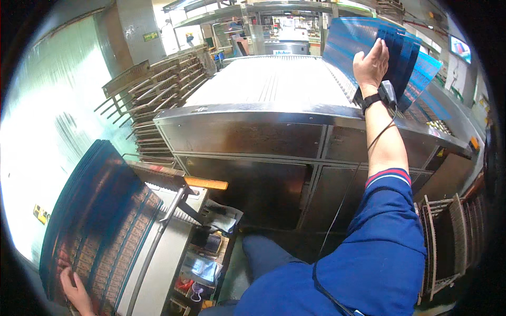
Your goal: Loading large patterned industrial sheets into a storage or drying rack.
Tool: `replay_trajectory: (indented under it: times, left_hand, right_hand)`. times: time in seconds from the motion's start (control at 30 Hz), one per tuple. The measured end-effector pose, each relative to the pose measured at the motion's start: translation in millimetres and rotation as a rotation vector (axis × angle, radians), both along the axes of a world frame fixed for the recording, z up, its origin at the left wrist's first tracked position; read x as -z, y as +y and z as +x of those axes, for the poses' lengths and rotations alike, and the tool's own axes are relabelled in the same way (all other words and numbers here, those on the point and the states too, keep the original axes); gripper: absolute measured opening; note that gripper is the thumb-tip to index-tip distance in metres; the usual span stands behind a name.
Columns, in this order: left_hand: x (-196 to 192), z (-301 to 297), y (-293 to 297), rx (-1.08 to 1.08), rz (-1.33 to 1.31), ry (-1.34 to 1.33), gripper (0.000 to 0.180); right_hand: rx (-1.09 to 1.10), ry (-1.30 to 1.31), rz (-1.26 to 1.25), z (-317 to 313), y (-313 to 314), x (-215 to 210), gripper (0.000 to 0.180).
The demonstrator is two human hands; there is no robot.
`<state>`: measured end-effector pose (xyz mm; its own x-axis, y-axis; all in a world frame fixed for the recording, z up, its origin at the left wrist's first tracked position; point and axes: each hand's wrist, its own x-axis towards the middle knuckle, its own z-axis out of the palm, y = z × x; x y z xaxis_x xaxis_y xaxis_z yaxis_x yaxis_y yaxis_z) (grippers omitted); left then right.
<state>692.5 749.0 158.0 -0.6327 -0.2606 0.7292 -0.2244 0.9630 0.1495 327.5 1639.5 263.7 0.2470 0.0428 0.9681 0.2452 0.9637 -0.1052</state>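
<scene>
Right hand, fingers outstretched, touches blue panels at the machine's right edge; left hand touches dark panels, finger grip unclear.

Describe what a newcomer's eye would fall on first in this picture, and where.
A newcomer would likely notice the upright blue panels at upper right first, with the right hand against them. Next comes the large dark-blue stack at lower left, the left hand at its bottom edge. A bright white machine top spreads across the upper middle.
</scene>
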Motion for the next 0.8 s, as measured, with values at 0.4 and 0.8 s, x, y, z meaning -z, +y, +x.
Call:
replay_trajectory:
  times: [0.4,0.8]
  left_hand:
    - [8,-4,24,-0.016,0.234,-0.295,0.007]
    - [-2,-6,38,-0.015,0.209,-0.28,0.018]
  right_hand:
    - [0.068,-0.164,0.061,-1,-15,14,0.044]
    - [-0.831,-0.564,-0.431,-78,119,50,0.043]
